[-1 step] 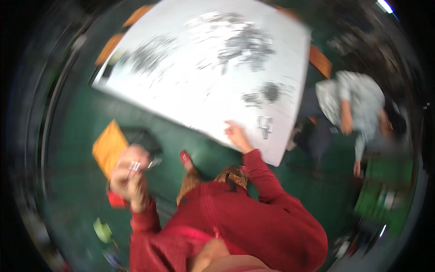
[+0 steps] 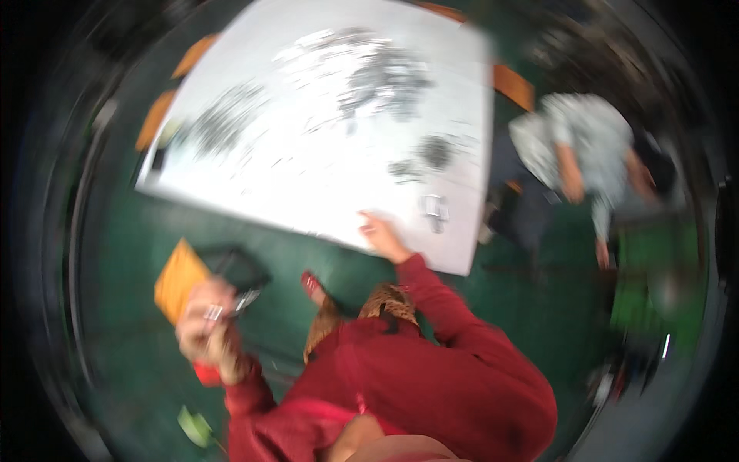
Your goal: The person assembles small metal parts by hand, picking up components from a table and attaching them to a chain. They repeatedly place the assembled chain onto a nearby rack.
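My left hand (image 2: 206,327) is raised off the table on the left, its fingers closed around small shiny metal pieces (image 2: 245,299); motion blur hides their exact shape. Over the near edge of the white table (image 2: 308,196) reaches my right hand (image 2: 384,238). Its fingers are drawn together, and whatever lies between them is too blurred to make out. Beside it, to the right, a few larger metal parts (image 2: 435,212) lie on the tabletop. A dark clump of small parts (image 2: 436,152) sits just beyond them.
Farther back spreads a large heap of metal parts (image 2: 389,81), with another pile (image 2: 229,122) to its left. An orange stool (image 2: 178,283) stands near my left hand. On the right is a person in a light shirt (image 2: 593,138), near a green crate (image 2: 654,266).
The whole view has shifted slightly, so the table appears farther left. My left hand sits a little lower in the picture; both hands keep much the same pose.
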Demonstrator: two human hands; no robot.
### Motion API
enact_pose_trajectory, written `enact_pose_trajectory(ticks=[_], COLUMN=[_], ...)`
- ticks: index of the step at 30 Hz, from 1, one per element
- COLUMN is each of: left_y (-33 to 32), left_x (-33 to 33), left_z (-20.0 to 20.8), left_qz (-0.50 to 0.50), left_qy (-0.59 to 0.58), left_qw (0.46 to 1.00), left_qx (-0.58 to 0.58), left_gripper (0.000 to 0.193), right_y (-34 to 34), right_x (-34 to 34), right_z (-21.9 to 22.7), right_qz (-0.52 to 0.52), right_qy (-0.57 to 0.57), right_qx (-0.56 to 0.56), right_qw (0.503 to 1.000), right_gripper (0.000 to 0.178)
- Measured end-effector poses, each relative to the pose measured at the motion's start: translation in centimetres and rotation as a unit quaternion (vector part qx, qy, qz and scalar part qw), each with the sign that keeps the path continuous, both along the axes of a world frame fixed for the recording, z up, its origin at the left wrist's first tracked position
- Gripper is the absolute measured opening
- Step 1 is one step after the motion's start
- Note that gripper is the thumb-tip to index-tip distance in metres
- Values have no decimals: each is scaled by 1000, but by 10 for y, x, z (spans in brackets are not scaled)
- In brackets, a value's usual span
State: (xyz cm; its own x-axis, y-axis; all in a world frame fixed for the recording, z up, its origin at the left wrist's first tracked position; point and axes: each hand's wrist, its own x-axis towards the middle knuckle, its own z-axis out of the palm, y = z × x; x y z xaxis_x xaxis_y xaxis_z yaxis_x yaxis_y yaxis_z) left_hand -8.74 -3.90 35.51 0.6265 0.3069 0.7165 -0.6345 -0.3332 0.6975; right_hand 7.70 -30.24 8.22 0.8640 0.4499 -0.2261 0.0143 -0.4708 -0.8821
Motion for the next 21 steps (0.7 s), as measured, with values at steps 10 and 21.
enact_pose_trajectory(ticks=[10, 21], left_y=[80, 114], left_x=[83, 160], left_z=[4, 28], left_qz=[-70, -173], left_qy=[-10, 7], left_qw=[996, 984], left_qx=[-50, -35], left_gripper=[19, 11], right_y=[106, 132], right_x=[73, 129], right_z=[14, -38], right_qz=[156, 299], right_qy=[-400, -390], right_qx=[-183, -177], right_qw=[884, 853], right_gripper=[49, 18])
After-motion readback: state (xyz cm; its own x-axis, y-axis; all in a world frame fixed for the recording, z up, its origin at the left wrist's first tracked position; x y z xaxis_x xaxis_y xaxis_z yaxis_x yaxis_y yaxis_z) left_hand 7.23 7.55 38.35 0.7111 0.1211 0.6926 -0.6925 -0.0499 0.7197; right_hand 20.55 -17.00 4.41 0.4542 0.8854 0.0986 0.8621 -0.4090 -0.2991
